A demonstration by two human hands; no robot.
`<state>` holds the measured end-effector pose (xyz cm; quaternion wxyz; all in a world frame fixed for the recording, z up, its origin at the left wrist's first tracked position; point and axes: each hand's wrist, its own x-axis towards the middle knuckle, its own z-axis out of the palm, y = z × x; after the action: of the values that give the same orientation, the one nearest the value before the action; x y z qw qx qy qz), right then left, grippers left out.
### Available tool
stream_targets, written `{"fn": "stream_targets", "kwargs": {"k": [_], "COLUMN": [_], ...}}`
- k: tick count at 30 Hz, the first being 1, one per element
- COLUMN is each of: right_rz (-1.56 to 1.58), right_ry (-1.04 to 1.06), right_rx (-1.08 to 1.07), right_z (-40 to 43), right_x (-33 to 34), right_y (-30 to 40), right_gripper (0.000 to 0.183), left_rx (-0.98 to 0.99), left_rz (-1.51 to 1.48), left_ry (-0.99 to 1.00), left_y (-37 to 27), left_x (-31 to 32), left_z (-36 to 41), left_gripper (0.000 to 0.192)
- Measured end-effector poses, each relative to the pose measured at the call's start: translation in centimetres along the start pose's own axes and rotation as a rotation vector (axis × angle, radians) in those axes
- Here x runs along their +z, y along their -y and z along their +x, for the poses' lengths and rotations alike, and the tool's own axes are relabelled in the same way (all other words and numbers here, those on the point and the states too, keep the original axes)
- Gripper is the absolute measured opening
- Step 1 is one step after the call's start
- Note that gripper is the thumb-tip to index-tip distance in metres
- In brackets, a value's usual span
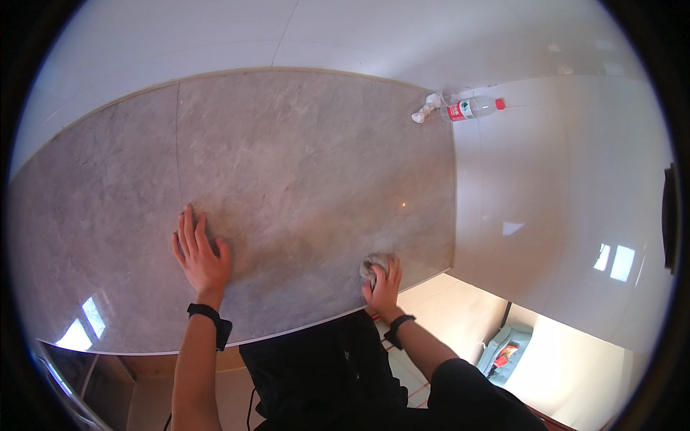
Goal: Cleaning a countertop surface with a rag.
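A grey, stone-patterned countertop lies before me. My left hand rests palm down on its left part, fingers spread, close to a seam, and holds nothing. Near the front right edge, my right hand grips a crumpled grey cloth and presses it against the surface. The underside of the cloth is hidden. Both wrists wear black bands.
At the back right corner a clear plastic bottle with a red cap stands beside crumpled white tissue. Glossy white walls border the back and right. Below right is a light-blue container with a red item inside.
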<state>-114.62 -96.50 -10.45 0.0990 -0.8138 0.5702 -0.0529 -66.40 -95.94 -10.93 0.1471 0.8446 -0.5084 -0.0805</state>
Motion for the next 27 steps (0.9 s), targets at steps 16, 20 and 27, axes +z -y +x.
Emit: {"fn": "stream_targets", "kwargs": {"k": [16, 20, 27], "right_rz": [-0.087, -0.052, -0.037], "right_ry": [-0.339, -0.371, -0.450], "right_rx": [0.126, 0.154, 0.104], "right_z": [40.5, 42.4, 42.8], "right_x": [0.1, 0.9, 1.4], "right_y": [-7.7, -7.4, -8.2], "right_gripper": [0.053, 0.053, 0.052], "left_rx": [0.023, 0.033, 0.055], "left_rz": [0.031, 0.059, 0.053], "left_ry": [-0.073, -0.089, -0.122], "left_y": [1.1, 1.4, 1.5], "left_x": [-0.2, -0.7, -0.3], "left_z": [-0.4, -0.8, -0.2], "left_gripper": [0.062, 0.062, 0.062]}}
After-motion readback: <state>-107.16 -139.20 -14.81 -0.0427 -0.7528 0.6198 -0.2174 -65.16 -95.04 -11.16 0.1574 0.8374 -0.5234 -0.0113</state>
